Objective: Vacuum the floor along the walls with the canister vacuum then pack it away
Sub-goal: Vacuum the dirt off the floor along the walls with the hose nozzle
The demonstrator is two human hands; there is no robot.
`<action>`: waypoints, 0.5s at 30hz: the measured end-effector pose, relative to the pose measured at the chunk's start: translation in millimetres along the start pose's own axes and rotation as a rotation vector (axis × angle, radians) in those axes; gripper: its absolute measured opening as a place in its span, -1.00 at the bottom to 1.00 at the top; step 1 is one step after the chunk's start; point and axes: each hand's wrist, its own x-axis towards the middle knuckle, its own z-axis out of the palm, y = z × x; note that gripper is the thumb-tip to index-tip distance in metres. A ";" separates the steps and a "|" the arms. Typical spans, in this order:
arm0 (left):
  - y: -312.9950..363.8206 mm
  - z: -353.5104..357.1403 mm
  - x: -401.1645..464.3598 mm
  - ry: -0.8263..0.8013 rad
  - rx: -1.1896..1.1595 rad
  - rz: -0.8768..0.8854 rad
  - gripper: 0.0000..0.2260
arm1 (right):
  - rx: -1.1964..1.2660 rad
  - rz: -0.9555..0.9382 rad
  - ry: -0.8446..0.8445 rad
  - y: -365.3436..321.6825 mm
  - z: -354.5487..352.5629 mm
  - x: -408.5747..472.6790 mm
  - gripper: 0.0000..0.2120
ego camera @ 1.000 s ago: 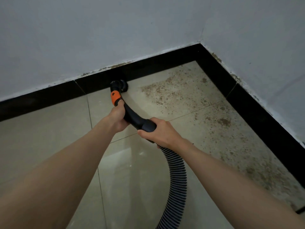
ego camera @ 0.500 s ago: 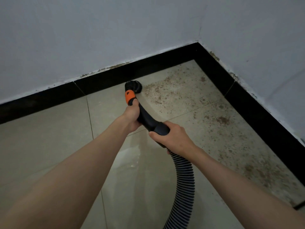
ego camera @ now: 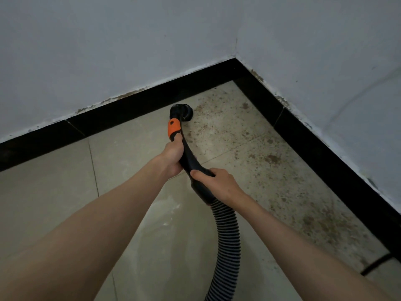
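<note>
Both my hands are on the vacuum's curved black handle (ego camera: pixel 191 158). My left hand (ego camera: pixel 172 155) grips it high up, just below the orange collar (ego camera: pixel 173 128), fingers wrapped round so I can only see the back of the hand and thumb side. My right hand (ego camera: pixel 219 184) grips the lower end, fingers curled over the top right where the ribbed hose (ego camera: pixel 227 235) plugs in. The hose drops off toward the bottom edge of the view and I can't see the canister itself.

The round black nozzle (ego camera: pixel 181 111) sits on the floor right up against the black skirting (ego camera: pixel 130 115) of the far wall, a bit left of the room's corner.

Floor's big beige tiles (ego camera: pixel 47 187) with thin grout lines, kind of shiny. The tiles on the left look pretty clean. From the nozzle rightward it's a mess though: brown gritty specks and dirt (ego camera: pixel 271 158) scattered over the tiles toward the corner and all along the right-hand wall. The skirting runs along both walls and meets in the corner. Walls (ego camera: pixel 108 44) are plain pale grey, with chipped, grubby paint along the line where they meet the skirting. There's a thin black cable (ego camera: pixel 377 265) lying on the floor near the right-hand skirting, down by the lower right.
</note>
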 end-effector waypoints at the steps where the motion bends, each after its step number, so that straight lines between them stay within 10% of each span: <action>1: 1.1 4.2 2.0 0.004 0.023 0.014 -0.56 | 0.009 0.011 0.004 1.8 -0.7 3.8 -0.66; 15: 11.7 22.1 29.2 -0.060 0.064 0.033 -0.61 | -0.218 -0.088 0.259 -2.5 10.6 24.2 -0.63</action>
